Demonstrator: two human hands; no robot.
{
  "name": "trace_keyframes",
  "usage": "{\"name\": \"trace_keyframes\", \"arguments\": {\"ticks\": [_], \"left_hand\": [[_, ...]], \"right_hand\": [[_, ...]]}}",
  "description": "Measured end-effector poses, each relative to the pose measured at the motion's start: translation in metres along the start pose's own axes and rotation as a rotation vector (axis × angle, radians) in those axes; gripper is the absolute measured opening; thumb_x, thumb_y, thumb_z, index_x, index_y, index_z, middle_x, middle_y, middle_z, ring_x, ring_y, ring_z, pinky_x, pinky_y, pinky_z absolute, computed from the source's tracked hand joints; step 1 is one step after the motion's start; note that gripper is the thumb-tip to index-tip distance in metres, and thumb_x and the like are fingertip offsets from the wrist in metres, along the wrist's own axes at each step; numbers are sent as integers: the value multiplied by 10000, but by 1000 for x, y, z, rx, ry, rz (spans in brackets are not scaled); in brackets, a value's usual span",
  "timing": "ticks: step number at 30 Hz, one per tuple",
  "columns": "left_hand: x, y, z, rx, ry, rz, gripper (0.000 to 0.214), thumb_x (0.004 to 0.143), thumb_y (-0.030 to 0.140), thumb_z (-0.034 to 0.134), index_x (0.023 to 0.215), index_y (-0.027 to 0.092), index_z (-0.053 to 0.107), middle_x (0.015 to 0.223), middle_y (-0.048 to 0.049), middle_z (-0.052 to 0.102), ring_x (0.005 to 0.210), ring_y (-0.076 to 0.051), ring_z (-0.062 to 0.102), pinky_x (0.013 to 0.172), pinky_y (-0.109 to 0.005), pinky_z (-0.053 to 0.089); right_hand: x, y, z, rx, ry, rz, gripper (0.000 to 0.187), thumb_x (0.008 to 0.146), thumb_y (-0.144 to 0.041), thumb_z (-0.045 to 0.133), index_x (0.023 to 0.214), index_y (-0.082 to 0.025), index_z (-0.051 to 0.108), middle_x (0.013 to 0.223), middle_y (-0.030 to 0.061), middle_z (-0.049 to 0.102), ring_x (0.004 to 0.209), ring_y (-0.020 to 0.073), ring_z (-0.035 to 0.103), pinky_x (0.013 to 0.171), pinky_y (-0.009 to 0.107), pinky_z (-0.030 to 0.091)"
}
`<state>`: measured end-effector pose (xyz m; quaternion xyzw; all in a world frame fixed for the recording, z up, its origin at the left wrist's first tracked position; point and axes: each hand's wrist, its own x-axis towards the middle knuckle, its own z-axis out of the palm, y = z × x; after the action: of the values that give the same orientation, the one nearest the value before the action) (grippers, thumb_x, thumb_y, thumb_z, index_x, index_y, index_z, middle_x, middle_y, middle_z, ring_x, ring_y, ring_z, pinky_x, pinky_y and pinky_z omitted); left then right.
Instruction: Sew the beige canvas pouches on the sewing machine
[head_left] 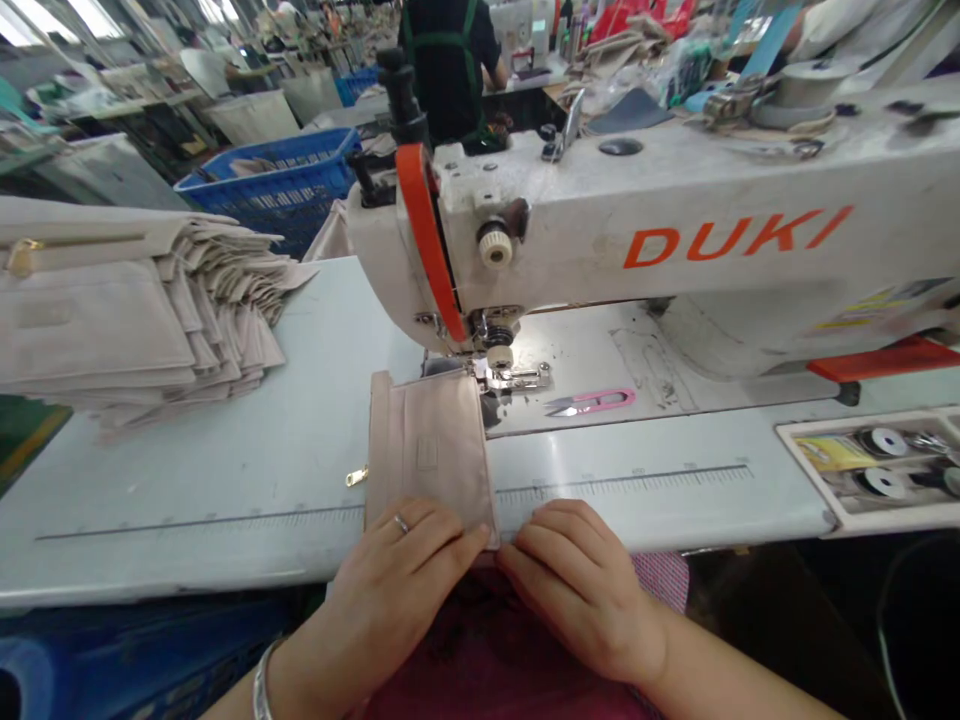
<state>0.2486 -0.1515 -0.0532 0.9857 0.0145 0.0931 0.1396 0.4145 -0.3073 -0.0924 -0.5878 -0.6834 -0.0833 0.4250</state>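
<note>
A beige fabric pouch piece [439,440] lies flat on the sewing machine table, its far right edge under the presser foot [491,378]. A gold zipper pull [357,477] sticks out from its left side. My left hand [409,565], with a ring on one finger, is closed on the near edge of the piece, thumb toward the right corner. My right hand [577,575] has its fingers pressed together at the near right corner, gripping the edge; the fingertips are partly hidden. The white sewing machine [570,240] stands just beyond the piece.
Pink thread snips [592,402] lie right of the presser foot. A stack of beige pieces [127,320] rests at the left. A tray with bobbins [877,470] sits at the right edge. Blue crate [277,185] and a person [446,70] are beyond the table.
</note>
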Motion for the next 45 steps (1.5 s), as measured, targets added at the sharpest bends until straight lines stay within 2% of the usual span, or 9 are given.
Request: {"name": "trace_keyframes", "arguments": {"ticks": [12,19,23,26,30,33,37,42,45], "left_hand": [[-5,-7,6,18,-5,115,293,986,129,470,1253,141,590,1048,-79,661,958,-189,602,894,-357,551],[3,0,-2,63,-57,117,278,980,113,434,1205,139,594,1020,-78,652,928,-197,593,857,-373,545],[14,9,2,140,-114,-2,209,953,130,450,1062,174,624,938,-71,623,827,-221,577,782,-414,524],[20,11,-2,35,-75,-124,165,971,174,459,1002,203,619,891,-48,613,803,-213,566,750,-372,496],[17,2,-23,-398,151,-603,211,1004,336,457,913,207,597,782,-8,593,722,-162,562,638,-261,453],[7,-5,-36,-671,259,-885,255,983,434,499,971,206,615,756,8,604,702,-149,557,612,-235,440],[-3,-9,-35,-913,307,-958,285,983,437,501,1070,201,637,846,-17,670,784,-172,607,711,-267,484],[-6,-7,-30,-1029,354,-956,284,973,428,525,1047,184,652,956,-55,715,804,-191,653,748,-296,516],[-6,-6,-29,-1050,369,-952,292,969,425,534,1028,168,659,942,-67,720,790,-194,661,745,-301,526]], "right_hand": [[-1,1,-1,-9,-8,4,108,907,-109,615,976,-138,692,860,54,704,848,197,629,813,377,537],[4,2,-3,-13,-11,-20,175,946,-119,561,1075,-139,677,1056,69,738,963,191,649,850,363,550],[6,0,-1,24,-20,59,86,929,-129,600,930,-154,682,991,60,734,929,191,648,825,356,541],[7,-5,-1,31,-50,92,94,910,-124,627,988,-138,678,989,71,724,913,202,637,798,355,532],[11,-2,-8,50,-89,111,145,903,-122,626,1040,-138,673,996,70,713,898,204,619,783,355,521],[16,20,-23,-52,-83,177,190,927,-133,576,1097,-136,662,1114,105,679,992,233,603,866,404,504],[18,66,-43,-401,-110,330,356,957,-227,541,1293,-117,586,1341,174,556,1192,330,523,1008,525,427],[16,96,-51,-547,-310,328,313,975,-224,479,1252,-168,614,1099,119,661,988,301,590,911,491,459],[21,88,-49,-568,-261,383,252,964,-249,449,1096,-144,635,972,126,660,880,294,601,800,451,471]]}}
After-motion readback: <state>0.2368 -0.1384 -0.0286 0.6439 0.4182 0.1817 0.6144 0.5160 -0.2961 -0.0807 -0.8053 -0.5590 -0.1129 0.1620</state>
